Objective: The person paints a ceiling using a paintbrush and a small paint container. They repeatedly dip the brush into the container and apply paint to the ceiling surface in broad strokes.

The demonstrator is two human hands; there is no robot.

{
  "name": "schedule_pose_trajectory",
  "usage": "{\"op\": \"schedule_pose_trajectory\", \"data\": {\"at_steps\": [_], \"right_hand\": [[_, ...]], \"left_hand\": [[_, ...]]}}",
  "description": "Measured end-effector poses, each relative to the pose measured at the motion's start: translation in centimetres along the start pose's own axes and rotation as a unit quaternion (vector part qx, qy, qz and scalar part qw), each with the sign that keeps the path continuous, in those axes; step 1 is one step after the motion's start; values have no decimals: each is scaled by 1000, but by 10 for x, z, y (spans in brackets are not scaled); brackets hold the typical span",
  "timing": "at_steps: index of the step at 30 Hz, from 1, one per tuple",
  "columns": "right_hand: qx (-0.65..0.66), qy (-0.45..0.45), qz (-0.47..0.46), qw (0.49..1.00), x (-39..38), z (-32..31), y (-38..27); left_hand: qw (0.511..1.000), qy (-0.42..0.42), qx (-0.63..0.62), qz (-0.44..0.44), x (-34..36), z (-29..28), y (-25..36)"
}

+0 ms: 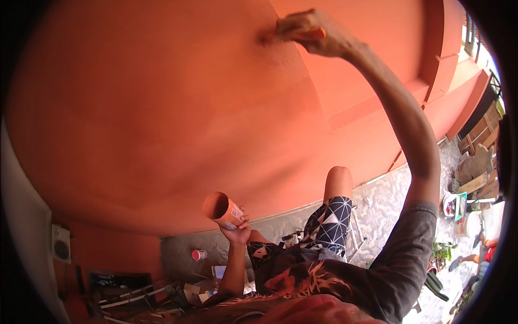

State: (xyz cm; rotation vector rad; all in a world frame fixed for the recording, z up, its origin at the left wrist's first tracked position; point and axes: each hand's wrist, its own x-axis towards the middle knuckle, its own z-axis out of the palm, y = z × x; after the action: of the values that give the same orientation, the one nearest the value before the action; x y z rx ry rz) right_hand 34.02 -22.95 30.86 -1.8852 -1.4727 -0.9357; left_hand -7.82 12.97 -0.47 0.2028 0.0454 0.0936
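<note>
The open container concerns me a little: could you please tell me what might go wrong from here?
The container, open and held only by the left hand, could tip and spill. The brush, raised high at the wall in the right hand, might drip if loaded.

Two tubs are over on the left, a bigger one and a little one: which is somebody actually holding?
The bigger orange tub, tilted in the person's left hand; the small red-and-white tub sits apart on the grey ground.
</note>
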Motion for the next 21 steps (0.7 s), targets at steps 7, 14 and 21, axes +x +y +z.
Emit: {"op": "schedule_pose_trajectory", "data": {"at_steps": [7,14,21], "right_hand": [[-59,258,-91,960,66,-64,-22],[-96,28,-40,994,-89,72,-19],[42,-152,-1,988,-98,74,-11]], "left_hand": [[1000,0,-8,9,1,-2,1],[1000,-9,-2,9,0,0,3],[1000,-4,-12,26,0,-16,6]]}}
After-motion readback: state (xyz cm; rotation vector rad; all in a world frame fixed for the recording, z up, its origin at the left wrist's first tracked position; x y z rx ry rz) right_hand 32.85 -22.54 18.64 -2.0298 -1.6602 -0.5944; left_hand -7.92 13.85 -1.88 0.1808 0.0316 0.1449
